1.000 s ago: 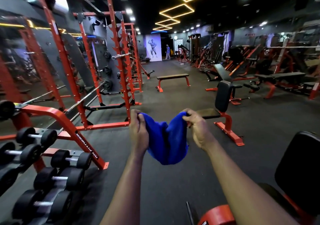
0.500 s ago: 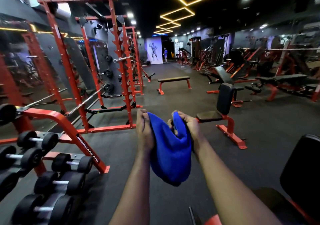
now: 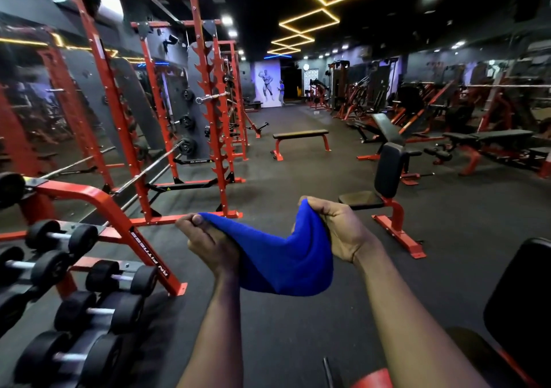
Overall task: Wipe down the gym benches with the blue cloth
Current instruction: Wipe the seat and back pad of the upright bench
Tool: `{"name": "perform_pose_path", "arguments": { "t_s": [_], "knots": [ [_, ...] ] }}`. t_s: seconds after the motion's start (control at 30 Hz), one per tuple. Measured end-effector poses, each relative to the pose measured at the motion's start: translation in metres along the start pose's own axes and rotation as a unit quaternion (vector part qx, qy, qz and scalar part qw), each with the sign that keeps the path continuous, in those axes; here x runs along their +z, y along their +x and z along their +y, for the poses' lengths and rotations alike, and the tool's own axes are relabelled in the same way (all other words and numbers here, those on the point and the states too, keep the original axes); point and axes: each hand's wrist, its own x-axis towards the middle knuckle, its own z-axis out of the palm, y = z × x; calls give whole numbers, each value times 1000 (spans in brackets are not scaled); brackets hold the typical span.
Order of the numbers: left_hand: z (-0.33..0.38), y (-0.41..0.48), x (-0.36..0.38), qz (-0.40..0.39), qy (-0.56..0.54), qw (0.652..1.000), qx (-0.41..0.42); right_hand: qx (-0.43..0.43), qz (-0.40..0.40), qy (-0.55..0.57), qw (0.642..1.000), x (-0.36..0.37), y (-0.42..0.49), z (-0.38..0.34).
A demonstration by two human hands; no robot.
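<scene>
In the head view, the left hand and the right hand each grip one edge of the blue cloth, which sags between them above the floor. Better to fold it into a flat pad before reaching the upright-back bench.

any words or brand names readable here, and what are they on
"RN FITNESS": white letters running along the orange leg of the dumbbell rack.
Small white label on the black base plate of the squat rack: too small to read.
Wall poster: shows a figure, no legible words.
Blue cloth: no print visible.
</scene>
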Motion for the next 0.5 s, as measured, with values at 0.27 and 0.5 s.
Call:
{"name": "perform_pose_path", "arguments": {
  "t_s": [0.27, 0.5],
  "knots": [
    [8, -14, 21, -236, -138, 961, -37, -103, -73, -170, 977, 5, 14, -4],
    [19, -21, 29, -377, -105, 920, 18, -144, -32, -232, 962, 0, 24, 2]
  ]
}}
